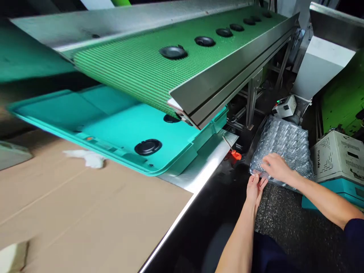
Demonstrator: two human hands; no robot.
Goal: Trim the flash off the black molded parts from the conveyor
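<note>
The left hand (254,189) is at the near left corner of the clear plastic trays (284,140), its fingers nearly closed with the edge between thumb and fingers. The right hand (275,167) is just beside it, over the near part of the same trays, fingers bent and partly closed; whether they grip the plastic or only touch it, I cannot tell. The trays, with rows of raised bumps, lie beyond both hands and spread to the right of the left hand. To the right of the right hand, well apart, is a white machine box (338,155) above a teal base (338,191). Beyond the trays are a small white unit (285,107) with a green light and a white hopper (320,68). Left of the left hand and a little farther off is an orange handle (235,155); farther left, a turquoise bin (113,113) holds 2 black round parts (148,147), 1 of them partly hidden under the belt end. The bin rests on the tabletop (108,216), which bears brown cardboard and a white crumpled piece (93,158). Up and left of both hands, a green conveyor belt (127,64) carries 7 black discs (174,52) in a line.
</note>
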